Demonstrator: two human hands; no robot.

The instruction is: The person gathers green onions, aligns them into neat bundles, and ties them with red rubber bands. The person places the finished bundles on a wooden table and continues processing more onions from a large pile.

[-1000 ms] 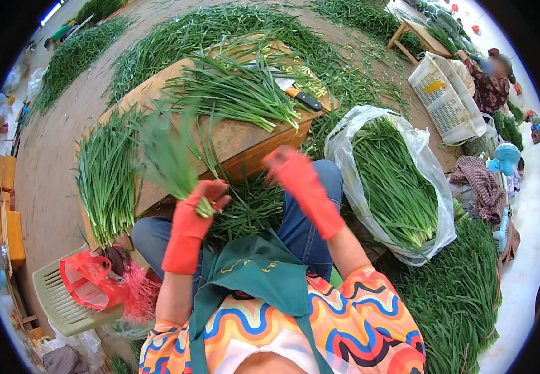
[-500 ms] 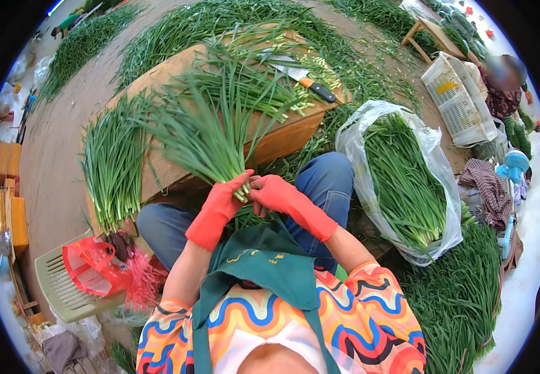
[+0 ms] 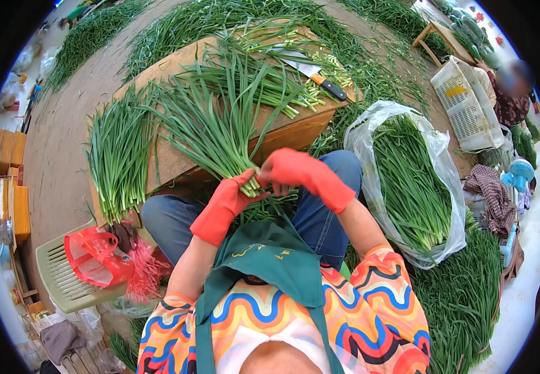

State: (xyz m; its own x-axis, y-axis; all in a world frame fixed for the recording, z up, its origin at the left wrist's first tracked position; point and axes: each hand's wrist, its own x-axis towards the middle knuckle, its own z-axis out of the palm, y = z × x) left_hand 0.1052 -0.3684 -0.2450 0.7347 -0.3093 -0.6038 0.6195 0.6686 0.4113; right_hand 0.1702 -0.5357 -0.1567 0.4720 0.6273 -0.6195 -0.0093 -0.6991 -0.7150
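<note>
Here, left hand (image 3: 229,202): we are gripping a bunch of green stalks (image 3: 220,137) by its pale ends (image 3: 250,181).
Right hand (image 3: 295,171): we are curling it just beside those ends; whether it is pinching anything, we cannot tell.
Bunch: its leaves are fanning over the near part of the wooden table (image 3: 173,161).
Table's far right: a knife (image 3: 329,87) is lying.

Left grip (image 3: 231,198), with bunch of green leaves (image 3: 227,128): shifted rightward over one second; leaves, formerly blurred and narrowly bundled, now sharp and fanned over the counter (image 3: 307,128). Right grip (image 3: 291,169): formerly well apart from the bunch, now just beside its pale stem ends, raised slightly since half a second ago.
</note>
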